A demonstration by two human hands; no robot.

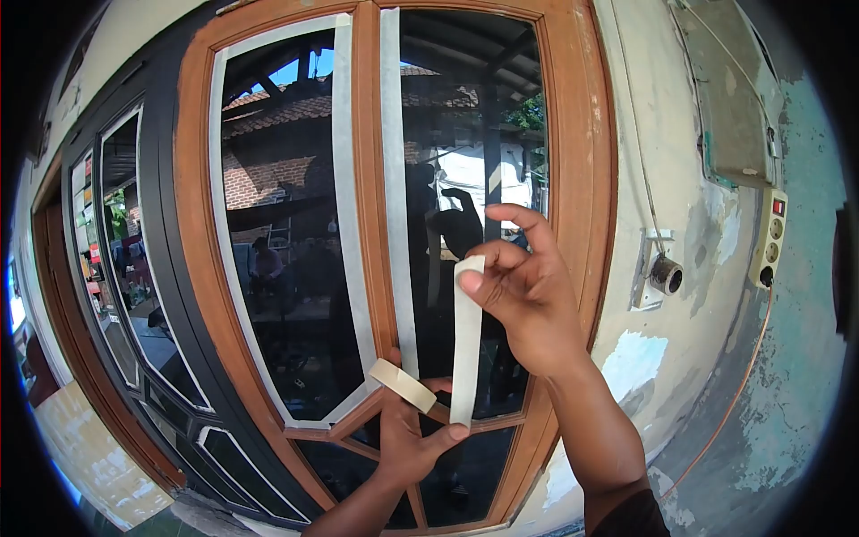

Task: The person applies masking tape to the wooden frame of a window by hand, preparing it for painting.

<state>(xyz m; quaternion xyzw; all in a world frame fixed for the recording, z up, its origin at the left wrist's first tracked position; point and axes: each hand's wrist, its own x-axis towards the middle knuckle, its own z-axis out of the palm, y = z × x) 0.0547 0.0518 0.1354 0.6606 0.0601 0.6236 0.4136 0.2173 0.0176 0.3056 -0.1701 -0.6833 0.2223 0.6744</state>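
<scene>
My right hand (pixel 532 300) pinches the upper end of a strip of white masking tape (pixel 467 349) between thumb and fingers, in front of the right glass pane (pixel 447 107). The strip hangs down to the thumb of my left hand (pixel 416 443), which touches its lower end. The same left hand holds the tape roll (pixel 403 385) near the foot of the middle wooden bar. White tape (pixel 391 134) runs down the left edge of the right pane. Around the left glass pane (pixel 286 224), tape covers the side and bottom edges.
An orange-brown wooden frame (pixel 577 134) surrounds both panes. Farther left is a dark-framed window (pixel 170 268) with white edging. A power strip (pixel 771 237) and a round fixture (pixel 666 276) are on the peeling wall at right, with an orange cable hanging down.
</scene>
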